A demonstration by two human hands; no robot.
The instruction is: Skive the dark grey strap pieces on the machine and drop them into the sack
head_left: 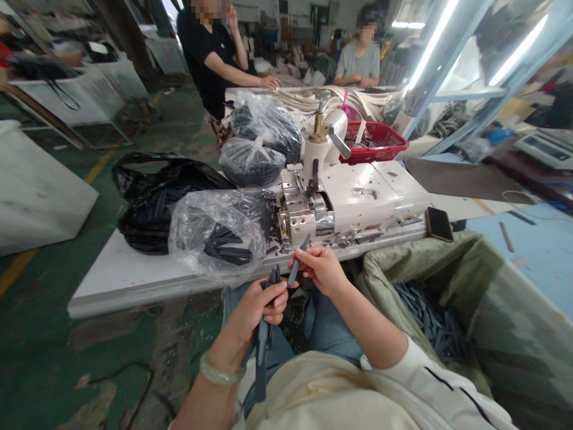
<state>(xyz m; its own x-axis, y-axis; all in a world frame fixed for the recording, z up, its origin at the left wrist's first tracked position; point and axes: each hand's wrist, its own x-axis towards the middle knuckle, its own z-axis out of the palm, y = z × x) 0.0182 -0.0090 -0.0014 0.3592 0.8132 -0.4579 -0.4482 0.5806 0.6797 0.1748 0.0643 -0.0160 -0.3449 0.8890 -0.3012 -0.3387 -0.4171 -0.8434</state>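
Observation:
My left hand point(270, 300) is closed round a bundle of dark grey strips point(261, 364), whose long ends hang down below the fist. Just to its right, my right hand point(317, 267) pinches a single dark strip point(299, 260), tilted with its upper end toward the machine. The two hands are close together over my lap, in front of the table edge. Directly beyond them stands a cream machine point(367, 194) with a metal head point(299, 218). Left of the machine, an open clear plastic bag point(192, 230) holds more dark strips point(228, 246).
A black bag point(147, 230) and tied clear bags point(253, 158) stand at left. Behind the machine is a red basket point(376, 143). A phone point(439, 224) lies at the right edge, above a large sack point(483, 298) with strips. Two people are beyond the table.

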